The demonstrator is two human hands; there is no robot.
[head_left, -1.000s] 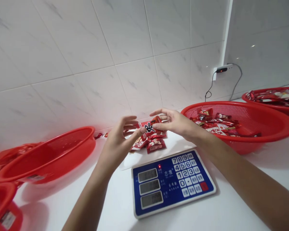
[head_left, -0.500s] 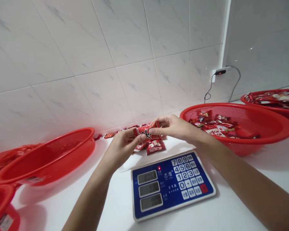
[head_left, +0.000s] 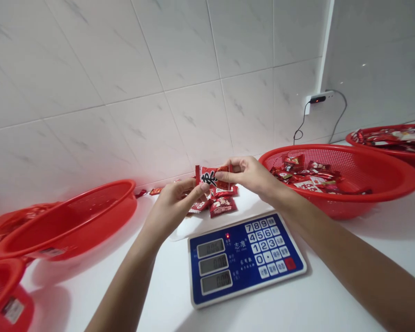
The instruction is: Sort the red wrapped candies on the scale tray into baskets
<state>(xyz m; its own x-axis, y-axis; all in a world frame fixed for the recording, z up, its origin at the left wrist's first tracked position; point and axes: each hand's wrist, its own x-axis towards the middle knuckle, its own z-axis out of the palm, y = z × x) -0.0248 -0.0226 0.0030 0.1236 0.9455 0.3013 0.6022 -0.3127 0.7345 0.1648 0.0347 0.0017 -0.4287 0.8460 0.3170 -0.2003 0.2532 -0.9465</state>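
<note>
Both my hands pinch one red candy packet above the scale's white tray. My left hand grips its left end between thumb and fingers. My right hand grips its right end. The packet shows a white patch with a black character. Under it, several red candy packets lie on the tray of the blue-faced electronic scale, whose keypad and three displays face me.
A red mesh basket with several candy packets stands to the right, and another red basket behind it. An empty red basket and more red baskets are at left. A plug and cable hang on the tiled wall.
My left hand was open a second ago; it has closed on the packet's left end. Both hands have lifted the packet slightly and turned it upright to face me.
</note>
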